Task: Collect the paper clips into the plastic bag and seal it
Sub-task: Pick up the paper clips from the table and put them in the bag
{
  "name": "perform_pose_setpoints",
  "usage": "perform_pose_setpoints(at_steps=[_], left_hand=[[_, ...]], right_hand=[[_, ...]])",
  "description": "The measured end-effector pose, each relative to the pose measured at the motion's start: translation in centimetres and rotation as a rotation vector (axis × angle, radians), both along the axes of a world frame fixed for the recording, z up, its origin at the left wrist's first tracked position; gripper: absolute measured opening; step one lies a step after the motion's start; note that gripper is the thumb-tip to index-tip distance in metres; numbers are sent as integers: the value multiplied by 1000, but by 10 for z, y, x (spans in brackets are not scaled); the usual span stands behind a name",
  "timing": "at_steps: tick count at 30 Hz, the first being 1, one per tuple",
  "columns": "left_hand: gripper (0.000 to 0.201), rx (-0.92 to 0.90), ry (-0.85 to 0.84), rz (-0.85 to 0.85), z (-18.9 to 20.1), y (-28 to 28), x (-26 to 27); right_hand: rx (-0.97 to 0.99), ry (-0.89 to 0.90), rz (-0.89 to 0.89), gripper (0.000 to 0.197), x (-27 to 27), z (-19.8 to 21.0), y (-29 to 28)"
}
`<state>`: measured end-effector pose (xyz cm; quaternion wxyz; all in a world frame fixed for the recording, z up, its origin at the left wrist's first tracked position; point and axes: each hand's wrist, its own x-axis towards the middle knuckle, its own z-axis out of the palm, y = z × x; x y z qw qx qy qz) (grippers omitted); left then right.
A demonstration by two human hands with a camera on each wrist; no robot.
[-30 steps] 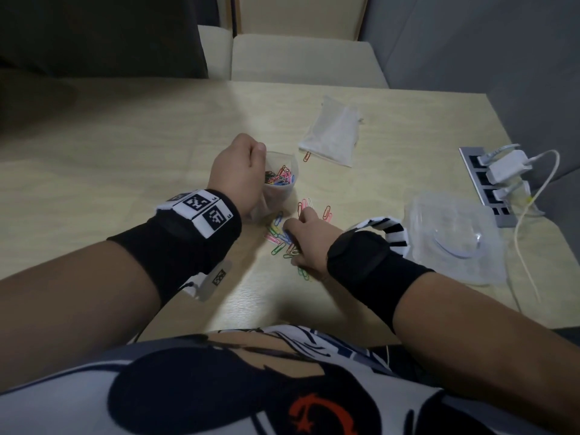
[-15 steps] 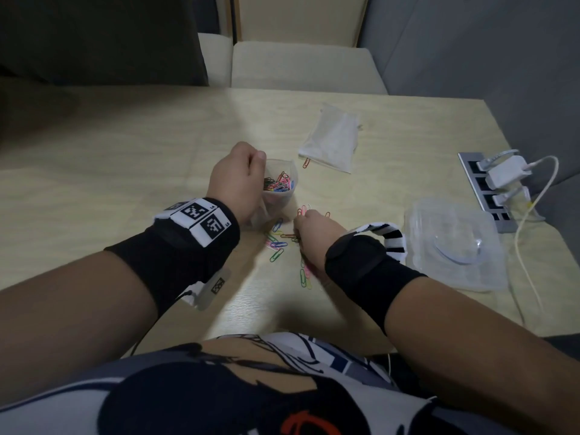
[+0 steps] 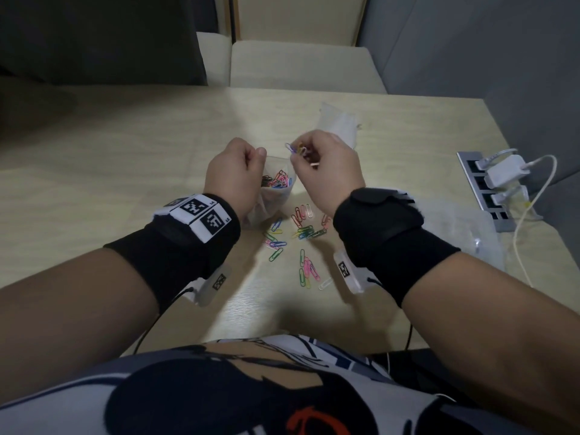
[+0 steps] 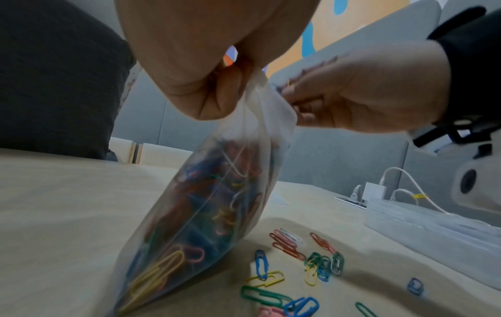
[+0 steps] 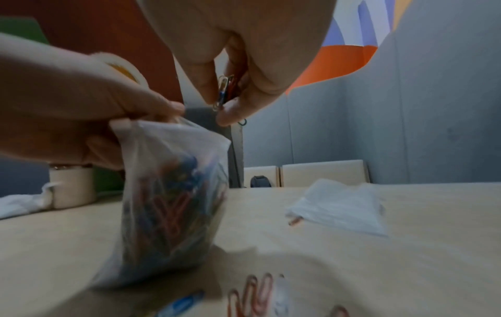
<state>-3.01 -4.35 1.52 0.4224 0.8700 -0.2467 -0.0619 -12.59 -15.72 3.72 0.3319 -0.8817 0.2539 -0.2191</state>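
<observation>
A small clear plastic bag (image 3: 276, 189) (image 4: 206, 210) (image 5: 173, 193) stands upright on the table, partly filled with coloured paper clips. My left hand (image 3: 235, 171) (image 4: 211, 90) pinches its top rim and holds the mouth wide. My right hand (image 3: 326, 167) (image 5: 230, 92) hovers just above and right of the mouth, pinching a few paper clips (image 3: 296, 149) (image 5: 223, 90). Several loose paper clips (image 3: 298, 240) (image 4: 298, 266) lie scattered on the table in front of the bag.
A flat spare plastic bag (image 3: 339, 127) (image 5: 339, 206) lies behind my right hand. A clear plastic lid or tray (image 3: 470, 227) sits at the right, beside a power strip (image 3: 489, 189) with white chargers and a cable. The table's near edge (image 3: 282, 328) is close to my torso.
My right hand lifted off the table with a few clips and rose to the bag's mouth. The left hand kept holding the bag.
</observation>
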Motion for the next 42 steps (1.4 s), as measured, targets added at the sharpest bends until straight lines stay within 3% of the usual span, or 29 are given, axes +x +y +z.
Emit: perform_pose_setpoints(at_steps=[2, 5, 9, 11, 14, 18, 21, 27, 30, 34, 40, 42], left_hand=[[21, 5, 0, 4, 1, -1, 0], [24, -2, 26, 28, 1, -1, 2], [23, -40, 76, 53, 0, 2, 6], [24, -50, 90, 64, -1, 3, 9], [22, -39, 101, 72, -1, 4, 13], [21, -31, 101, 81, -1, 3, 18], [22, -44, 87, 94, -3, 3, 23], [25, -64, 65, 105, -6, 2, 28], [25, -73, 63, 105, -7, 2, 27], [28, -62, 60, 103, -4, 1, 27], [28, -55, 60, 106, -3, 3, 20], [29, -49, 57, 97, -3, 3, 18]], right_hand=[[-15, 10, 96, 13, 6, 6, 7], [-129, 164, 240, 16, 15, 9, 11], [-172, 275, 321, 26, 22, 11, 5], [-138, 238, 290, 24, 26, 12, 1], [-57, 216, 101, 28, 35, 3, -18], [-23, 675, 18, 38, 47, -28, -46], [-110, 834, 118, 40, 52, -45, -48], [-184, 902, 188, 18, 50, -56, -40], [-199, 844, 230, 20, 31, -60, -23], [-274, 759, 448, 39, 1, -79, 6], [-353, 655, 501, 27, -14, -81, 10], [-379, 612, 589, 32, -13, -78, 18]])
